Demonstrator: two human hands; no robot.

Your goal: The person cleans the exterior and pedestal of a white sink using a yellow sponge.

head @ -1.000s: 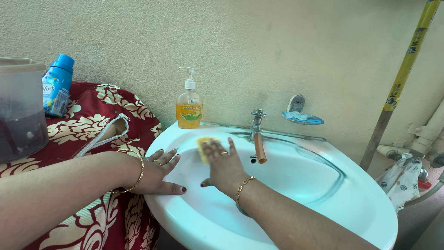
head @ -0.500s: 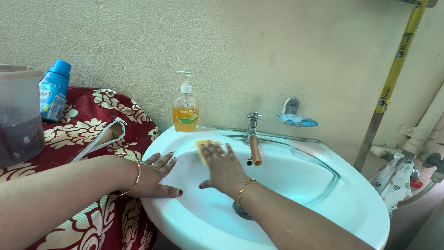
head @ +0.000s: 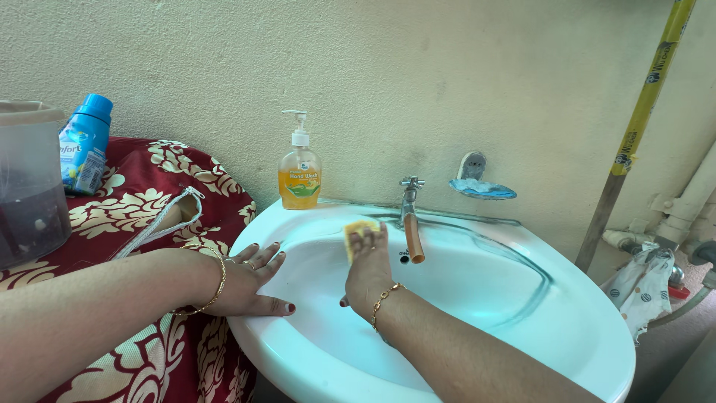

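Most of the yellow sponge hidden under the fingers of the right hand, only its upper edge showing at 12 o'clock. Drain of the white basin covered by the right forearm. Basin rim cut off at 6 o'clock by the bottom edge. Translucent plastic tub clipped at 9 o'clock. Yellow pole cropped at 1 o'clock. Patterned cloth at 3 o'clock bunched, shape unclear.

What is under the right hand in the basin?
A yellow sponge is pressed against the white sink wall beneath the right hand; only its upper edge shows past the fingertips. The rest of the sponge and the basin surface beneath are covered.
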